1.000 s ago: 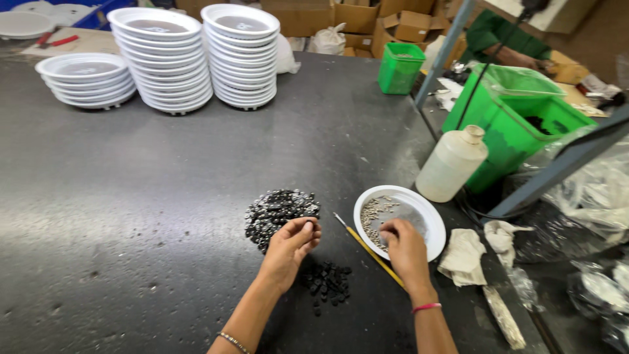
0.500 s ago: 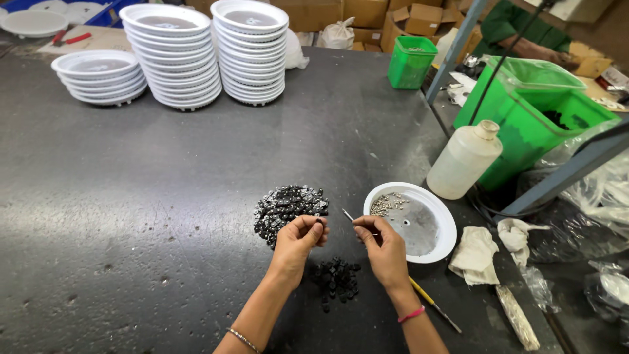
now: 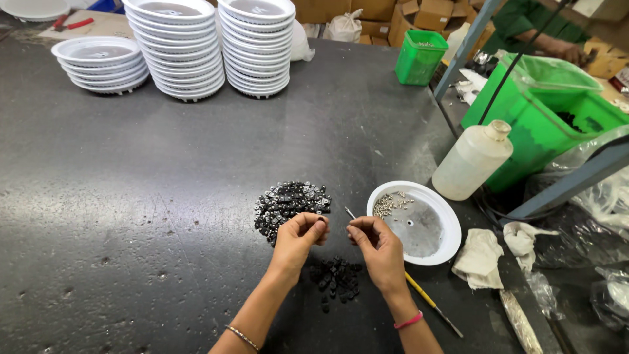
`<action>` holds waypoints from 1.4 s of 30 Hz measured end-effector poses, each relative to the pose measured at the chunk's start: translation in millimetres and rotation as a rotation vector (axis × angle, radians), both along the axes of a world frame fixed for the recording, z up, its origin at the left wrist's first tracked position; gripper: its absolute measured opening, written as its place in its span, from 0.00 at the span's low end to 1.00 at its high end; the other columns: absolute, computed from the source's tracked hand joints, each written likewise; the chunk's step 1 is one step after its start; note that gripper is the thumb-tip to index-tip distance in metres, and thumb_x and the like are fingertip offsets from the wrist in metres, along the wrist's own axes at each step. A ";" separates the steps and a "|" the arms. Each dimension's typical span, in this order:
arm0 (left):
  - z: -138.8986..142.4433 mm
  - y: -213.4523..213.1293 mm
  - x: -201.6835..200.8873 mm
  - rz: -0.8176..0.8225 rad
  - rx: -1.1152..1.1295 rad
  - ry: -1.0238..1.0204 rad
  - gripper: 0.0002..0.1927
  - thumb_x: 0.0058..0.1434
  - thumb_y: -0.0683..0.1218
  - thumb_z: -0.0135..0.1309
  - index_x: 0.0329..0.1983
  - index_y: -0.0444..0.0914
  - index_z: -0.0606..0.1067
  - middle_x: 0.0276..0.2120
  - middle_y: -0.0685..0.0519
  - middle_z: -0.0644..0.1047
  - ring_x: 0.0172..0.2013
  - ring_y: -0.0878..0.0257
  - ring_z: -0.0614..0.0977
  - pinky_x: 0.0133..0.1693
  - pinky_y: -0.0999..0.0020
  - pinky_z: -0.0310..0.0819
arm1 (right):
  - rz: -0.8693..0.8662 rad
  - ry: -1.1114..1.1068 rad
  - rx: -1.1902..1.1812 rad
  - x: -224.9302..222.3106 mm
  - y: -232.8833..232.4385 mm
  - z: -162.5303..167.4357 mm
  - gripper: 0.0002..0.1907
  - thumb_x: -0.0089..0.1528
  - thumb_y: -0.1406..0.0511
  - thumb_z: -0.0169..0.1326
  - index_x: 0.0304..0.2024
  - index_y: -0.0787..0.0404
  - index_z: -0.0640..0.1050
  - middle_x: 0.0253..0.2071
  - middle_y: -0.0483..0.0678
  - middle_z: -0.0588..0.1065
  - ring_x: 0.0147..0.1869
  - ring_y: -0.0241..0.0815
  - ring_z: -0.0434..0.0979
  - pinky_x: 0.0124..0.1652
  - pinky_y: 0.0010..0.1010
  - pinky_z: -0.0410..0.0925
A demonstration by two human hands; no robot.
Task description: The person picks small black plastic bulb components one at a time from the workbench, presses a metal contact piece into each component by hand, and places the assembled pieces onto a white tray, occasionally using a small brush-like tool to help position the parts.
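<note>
Both hands meet at the middle of the dark bench [image 3: 131,196], low in the view. The left hand [image 3: 298,239] has its fingers curled and its grip pinched shut at the fingertips, seemingly on a tiny black part, though what sits between the tips is too small to make out. The right hand [image 3: 379,252] is also pinched shut, holding a thin yellow-handled tool [image 3: 419,295] whose metal tip pokes out toward 11 o'clock above the fingers while the handle trails toward 5 o'clock under the wrist. A pink band circles the right wrist, a thin bangle the left.

Just beyond the left hand, at 12 o'clock, lies a heap of small black parts [image 3: 290,202]; a smaller dark heap [image 3: 335,278] sits between the two forearms. At 2 o'clock from the right hand stands a white dish [image 3: 432,252] with small silvery pieces [image 3: 390,204] at its far-left side. Near the dish are a white plastic bottle [image 3: 472,160], crumpled cloths [image 3: 478,259] and green bins [image 3: 550,111]. Stacks of white dishes [image 3: 180,49] stand at the far edge
</note>
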State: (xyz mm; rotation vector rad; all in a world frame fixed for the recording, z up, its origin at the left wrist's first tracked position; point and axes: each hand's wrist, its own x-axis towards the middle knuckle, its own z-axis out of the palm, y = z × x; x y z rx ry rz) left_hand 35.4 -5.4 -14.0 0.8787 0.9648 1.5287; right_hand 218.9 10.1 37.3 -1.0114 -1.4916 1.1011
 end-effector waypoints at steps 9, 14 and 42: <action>19.5 -12.5 22.3 0.000 -0.055 0.151 0.10 0.63 0.40 0.58 0.46 0.32 0.80 0.36 0.51 0.83 0.36 0.66 0.83 0.43 0.69 0.80 | 0.000 -0.019 0.033 2.9 -3.7 -9.3 0.05 0.61 0.71 0.61 0.39 0.66 0.80 0.35 0.45 0.81 0.40 0.31 0.81 0.43 0.23 0.74; 25.8 -14.0 24.8 -0.045 -0.065 0.110 0.08 0.62 0.41 0.59 0.42 0.31 0.79 0.34 0.51 0.83 0.35 0.66 0.84 0.42 0.69 0.82 | 0.020 0.077 -0.048 6.2 5.7 -18.6 0.06 0.59 0.72 0.64 0.37 0.66 0.80 0.34 0.44 0.79 0.39 0.31 0.79 0.42 0.23 0.72; 24.1 -15.3 24.6 -0.011 0.031 0.391 0.04 0.58 0.33 0.59 0.34 0.33 0.79 0.29 0.54 0.83 0.34 0.71 0.82 0.39 0.74 0.79 | 0.150 0.078 -0.116 15.2 8.0 -21.5 0.06 0.57 0.76 0.60 0.38 0.66 0.82 0.36 0.45 0.81 0.41 0.33 0.80 0.45 0.25 0.74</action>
